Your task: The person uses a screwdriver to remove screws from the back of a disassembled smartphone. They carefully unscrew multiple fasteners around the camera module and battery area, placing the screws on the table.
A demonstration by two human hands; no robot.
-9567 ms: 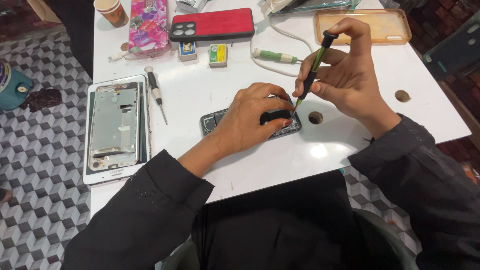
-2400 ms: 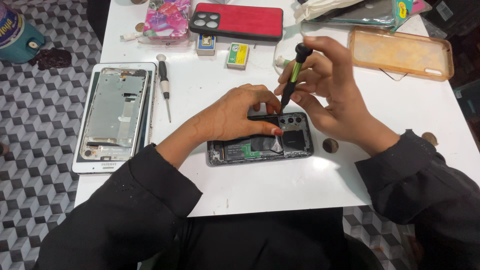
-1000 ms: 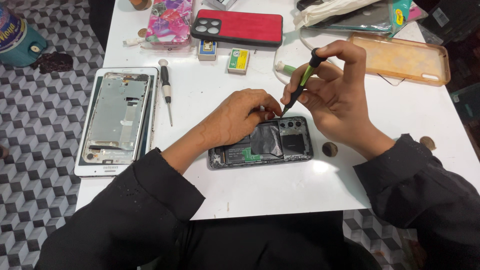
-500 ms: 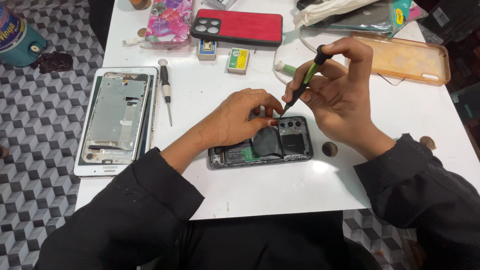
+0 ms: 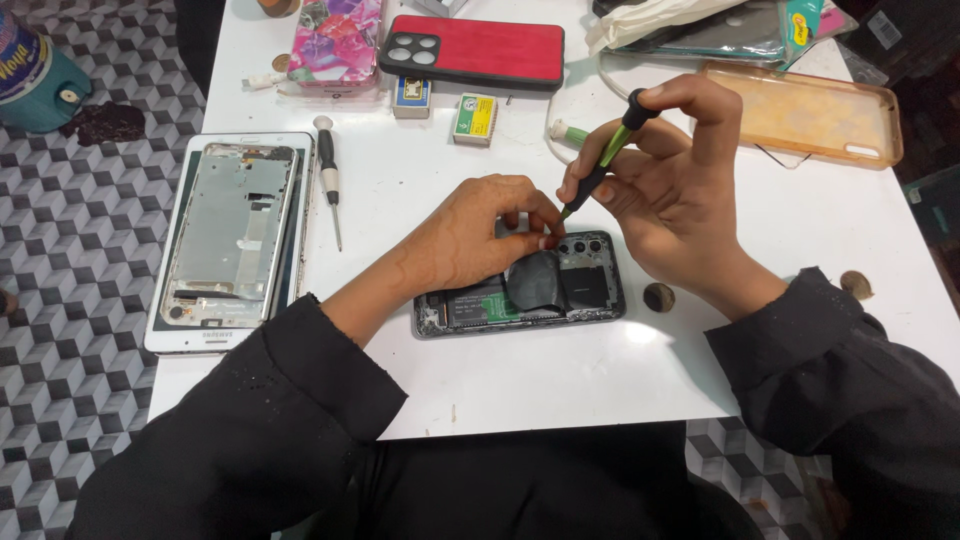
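Lying open-backed near the middle of the white table [image 5: 560,390], the dark phone [image 5: 520,296] is pressed down by the left hand [image 5: 470,235], fingertips pinched together at its camera end. The right hand [image 5: 680,180] grips a green-and-black screwdriver [image 5: 600,165], tip at that corner. Left lies a stripped tablet [image 5: 232,235]; far, a red phone [image 5: 472,48].

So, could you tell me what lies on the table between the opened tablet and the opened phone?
In the head view, a spare screwdriver lies between the opened tablet and the opened phone, with the left hand resting on the phone.
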